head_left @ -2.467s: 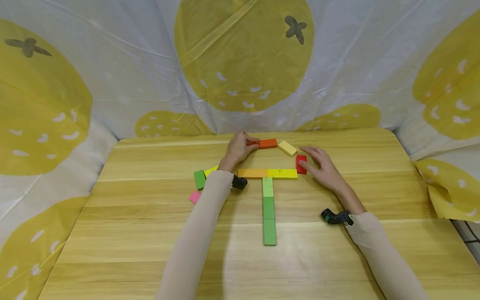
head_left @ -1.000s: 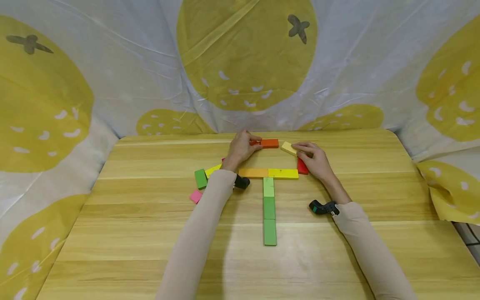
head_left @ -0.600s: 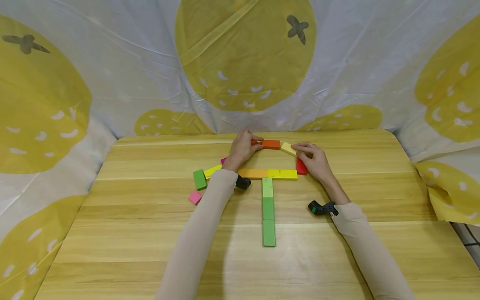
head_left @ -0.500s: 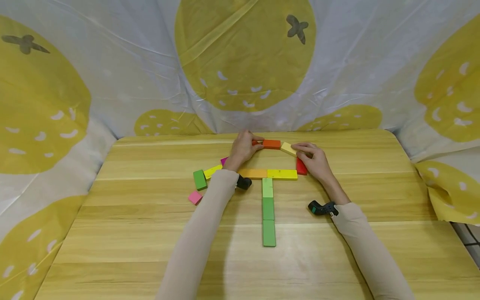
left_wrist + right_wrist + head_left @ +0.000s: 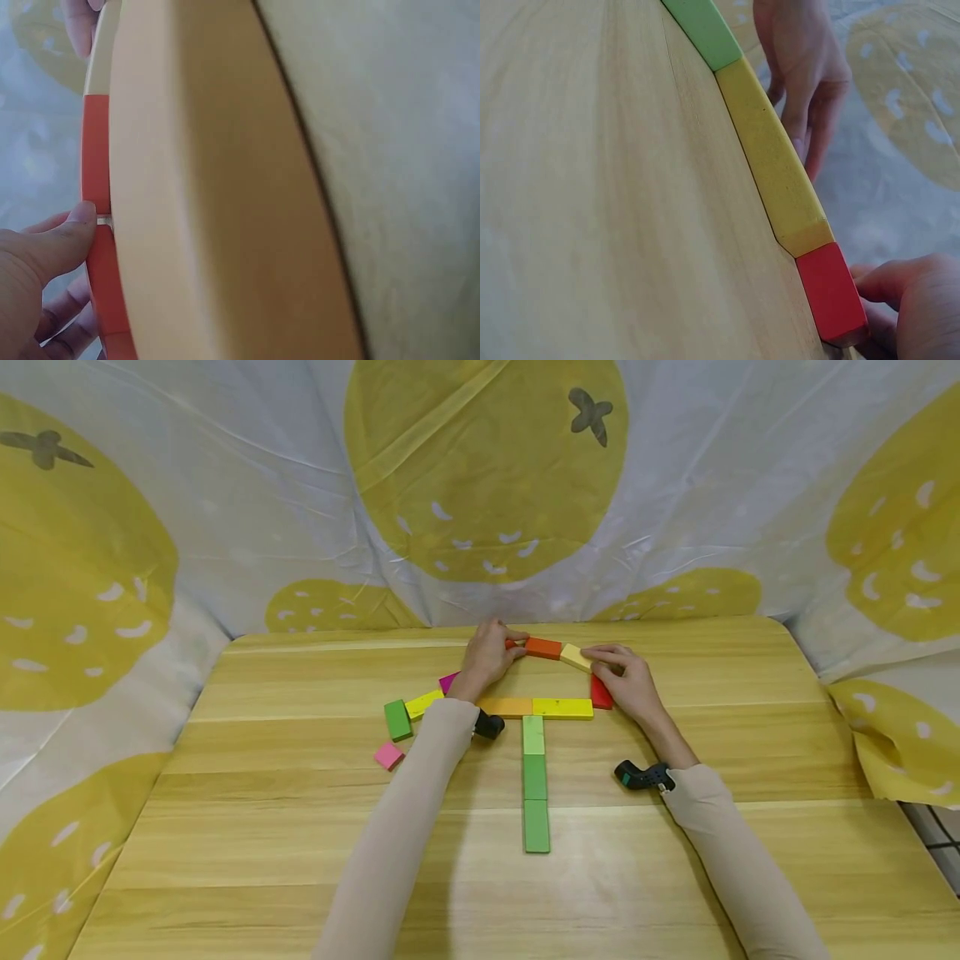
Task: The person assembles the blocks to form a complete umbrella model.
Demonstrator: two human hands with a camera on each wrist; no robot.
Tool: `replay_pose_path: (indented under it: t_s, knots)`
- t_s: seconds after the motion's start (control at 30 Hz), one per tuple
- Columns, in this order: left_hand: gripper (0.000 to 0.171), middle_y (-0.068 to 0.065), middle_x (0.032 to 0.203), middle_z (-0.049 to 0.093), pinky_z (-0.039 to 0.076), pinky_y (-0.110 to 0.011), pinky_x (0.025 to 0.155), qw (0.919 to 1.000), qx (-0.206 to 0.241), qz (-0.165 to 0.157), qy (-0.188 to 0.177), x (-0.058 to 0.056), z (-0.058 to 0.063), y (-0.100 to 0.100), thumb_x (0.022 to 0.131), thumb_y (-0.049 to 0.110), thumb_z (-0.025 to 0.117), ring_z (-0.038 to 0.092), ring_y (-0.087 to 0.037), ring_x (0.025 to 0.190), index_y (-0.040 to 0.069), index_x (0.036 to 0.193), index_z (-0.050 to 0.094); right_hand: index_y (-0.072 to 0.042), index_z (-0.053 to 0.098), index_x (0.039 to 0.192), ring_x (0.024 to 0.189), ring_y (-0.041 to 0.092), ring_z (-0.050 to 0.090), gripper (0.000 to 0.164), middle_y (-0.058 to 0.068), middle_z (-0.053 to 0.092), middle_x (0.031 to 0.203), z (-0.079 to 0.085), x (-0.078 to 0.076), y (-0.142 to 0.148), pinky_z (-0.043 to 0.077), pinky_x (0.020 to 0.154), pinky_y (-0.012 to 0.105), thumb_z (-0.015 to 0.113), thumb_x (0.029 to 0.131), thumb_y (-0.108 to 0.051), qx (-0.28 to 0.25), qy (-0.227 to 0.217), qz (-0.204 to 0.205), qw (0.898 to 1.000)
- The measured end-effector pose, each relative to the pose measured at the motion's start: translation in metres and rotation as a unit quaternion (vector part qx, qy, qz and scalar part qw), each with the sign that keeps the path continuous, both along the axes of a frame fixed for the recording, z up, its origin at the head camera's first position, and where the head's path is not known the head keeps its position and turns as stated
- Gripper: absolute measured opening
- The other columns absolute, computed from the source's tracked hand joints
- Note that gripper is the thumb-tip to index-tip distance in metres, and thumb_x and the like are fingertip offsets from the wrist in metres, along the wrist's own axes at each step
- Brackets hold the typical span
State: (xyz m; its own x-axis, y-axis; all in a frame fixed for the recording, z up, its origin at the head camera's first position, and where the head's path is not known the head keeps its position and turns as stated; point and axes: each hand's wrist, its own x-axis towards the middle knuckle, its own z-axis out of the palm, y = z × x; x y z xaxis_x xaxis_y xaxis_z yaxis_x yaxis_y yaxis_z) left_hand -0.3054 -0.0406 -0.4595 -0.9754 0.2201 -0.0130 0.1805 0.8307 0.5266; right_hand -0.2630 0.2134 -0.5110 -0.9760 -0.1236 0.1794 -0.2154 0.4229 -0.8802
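My left hand (image 5: 483, 658) pinches a red block (image 5: 511, 645) at the table's far side, the block partly hidden by its fingers. In the left wrist view, the thumb (image 5: 79, 217) lies by a narrow gap between that block and an orange-red block (image 5: 543, 648). To the right, my right hand (image 5: 628, 685) pinches the right end of a cream block (image 5: 575, 657), which meets the orange-red one at an angle. Below that hand stands a red block (image 5: 601, 693), partly covered. An orange block (image 5: 506, 707) and a yellow block (image 5: 562, 708) form a straight bar nearer me.
Several green blocks (image 5: 536, 777) run in a column from the bar toward me. At left lie a magenta block (image 5: 448, 682), a yellow block (image 5: 424, 704), a green block (image 5: 397, 721) and a pink block (image 5: 388, 756). A patterned cloth (image 5: 480, 485) hangs behind the wooden table (image 5: 262, 827).
My right hand has gone from beside the red block up to the cream block and taken hold. My left hand has shifted right, and the orange-red block now meets the cream one.
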Motion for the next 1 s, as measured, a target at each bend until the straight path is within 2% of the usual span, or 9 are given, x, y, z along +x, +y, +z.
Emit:
replay_pose_path:
  t_s: [0.23, 0.4, 0.57, 0.7, 0.87, 1.0]
  knots:
    - [0.034, -0.012, 0.123, 0.060, 0.041, -0.033, 0.084, 0.9999, 0.008, 0.008, 0.000, 0.000, 0.000, 0.002, 0.097, 0.024, 0.073, 0.050, -0.027, 0.110, 0.020, 0.130, 0.073, -0.006, 0.074, 0.129, 0.131, 0.033, 0.056, 0.029, 0.017, 0.065, 0.135, 0.000, 0.000, -0.001, 0.042, 0.092, 0.013, 0.062, 0.103, -0.010, -0.002, 0.003, -0.003, 1.000]
    - [0.039, -0.013, 0.124, 0.060, 0.046, -0.037, 0.090, 0.9999, 0.011, -0.001, 0.002, -0.001, -0.001, 0.000, 0.097, 0.025, 0.073, 0.052, -0.028, 0.112, 0.016, 0.135, 0.070, -0.005, 0.073, 0.129, 0.131, 0.033, 0.055, 0.029, 0.018, 0.065, 0.135, -0.002, 0.000, 0.000, 0.041, 0.093, 0.013, 0.062, 0.103, -0.010, -0.001, 0.005, -0.001, 1.000]
    - [0.052, -0.015, 0.130, 0.061, 0.050, -0.041, 0.103, 0.9998, 0.015, -0.016, -0.001, -0.002, -0.001, -0.010, 0.097, 0.026, 0.075, 0.057, -0.029, 0.121, 0.007, 0.144, 0.062, -0.005, 0.072, 0.130, 0.133, 0.035, 0.055, 0.029, 0.019, 0.065, 0.136, -0.002, 0.001, 0.001, 0.041, 0.098, 0.016, 0.061, 0.104, -0.012, -0.003, 0.008, 0.003, 1.000]
    - [0.052, -0.017, 0.135, 0.062, 0.050, -0.042, 0.107, 0.9995, 0.010, -0.027, -0.012, 0.003, 0.003, -0.023, 0.096, 0.022, 0.075, 0.058, -0.031, 0.125, 0.003, 0.142, 0.062, -0.005, 0.073, 0.129, 0.133, 0.034, 0.055, 0.029, 0.019, 0.065, 0.135, -0.002, 0.001, 0.000, 0.041, 0.100, 0.019, 0.062, 0.103, -0.012, -0.001, 0.010, 0.001, 1.000]
    - [0.049, -0.020, 0.131, 0.064, 0.051, -0.043, 0.104, 0.9991, 0.014, -0.036, -0.017, 0.012, 0.009, -0.038, 0.096, 0.019, 0.075, 0.060, -0.033, 0.121, -0.001, 0.139, 0.063, -0.003, 0.072, 0.129, 0.132, 0.035, 0.055, 0.029, 0.021, 0.065, 0.135, 0.001, 0.002, -0.002, 0.039, 0.097, 0.014, 0.061, 0.103, -0.007, -0.003, 0.010, -0.004, 1.000]
    - [0.041, -0.020, 0.122, 0.067, 0.052, -0.041, 0.096, 0.9987, 0.030, -0.039, -0.014, 0.018, 0.010, -0.045, 0.095, 0.013, 0.075, 0.062, -0.032, 0.110, -0.002, 0.133, 0.068, 0.006, 0.069, 0.129, 0.132, 0.042, 0.054, 0.030, 0.028, 0.063, 0.135, 0.016, 0.011, -0.008, 0.040, 0.096, 0.013, 0.059, 0.102, -0.001, -0.004, 0.007, 0.002, 1.000]
